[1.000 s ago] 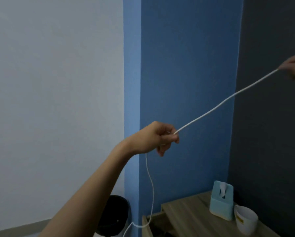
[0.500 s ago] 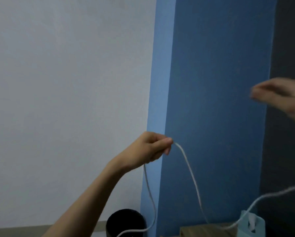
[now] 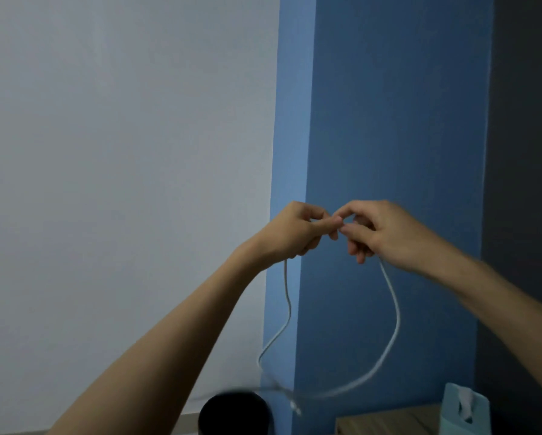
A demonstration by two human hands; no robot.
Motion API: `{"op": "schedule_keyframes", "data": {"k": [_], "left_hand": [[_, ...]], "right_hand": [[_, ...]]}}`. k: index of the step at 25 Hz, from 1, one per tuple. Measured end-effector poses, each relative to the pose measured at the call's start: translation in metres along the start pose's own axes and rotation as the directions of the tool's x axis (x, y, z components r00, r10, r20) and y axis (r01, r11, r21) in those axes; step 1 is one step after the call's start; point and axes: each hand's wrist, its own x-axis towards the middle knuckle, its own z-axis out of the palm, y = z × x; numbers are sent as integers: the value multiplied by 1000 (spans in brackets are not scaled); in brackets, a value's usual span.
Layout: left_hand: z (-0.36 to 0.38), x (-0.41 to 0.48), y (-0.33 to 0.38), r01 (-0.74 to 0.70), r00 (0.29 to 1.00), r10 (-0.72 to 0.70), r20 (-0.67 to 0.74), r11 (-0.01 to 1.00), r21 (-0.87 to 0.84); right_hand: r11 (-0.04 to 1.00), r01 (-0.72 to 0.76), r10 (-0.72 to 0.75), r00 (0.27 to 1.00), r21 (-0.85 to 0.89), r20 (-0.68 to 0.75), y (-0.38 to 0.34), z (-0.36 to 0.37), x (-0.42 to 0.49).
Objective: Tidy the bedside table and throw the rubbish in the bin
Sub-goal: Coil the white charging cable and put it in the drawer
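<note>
A home bedroom corner: painted blue wall (image 3: 388, 120), wooden bedside table (image 3: 388, 420), tissue box (image 3: 464, 409) far right, black bin (image 3: 235, 414) left.

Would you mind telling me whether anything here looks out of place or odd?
Nothing looks damaged or spilled. The white cable hangs in a loose loop from both hands, left hand and right hand, above the bin.

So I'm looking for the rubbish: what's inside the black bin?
Can't tell. Only the black bin's rim and upper wall show at the frame's bottom edge; its inside is dark and mostly cut off. The white cable hangs above it from both hands.
</note>
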Motion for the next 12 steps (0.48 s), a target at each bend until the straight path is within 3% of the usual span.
{"op": "schedule_keyframes", "data": {"k": [2, 5, 7, 10, 12], "left_hand": [[-2, 1, 2, 17, 1000, -16, 12, 999, -41], [-18, -6, -10, 86, 991, -70, 116, 987, -137], [-18, -9, -16, 86, 990, -77, 115, 993, -81], [-5, -1, -9, 19, 999, -17, 32, 997, -69], [-11, 0, -6, 35, 998, -30, 56, 995, -98]], "right_hand": [[989, 26, -35, 998, -144, -57, -2, -7, 2], [978, -42, 3, 982, -205, -188, 9, -35, 4], [956, -80, 31, 984, -282, -175, 12, -39, 1], [971, 75, -81, 997, -228, -13, 3, -21, -1], [976, 30, -59, 989, -215, -132, 12, -36, 3]]}}
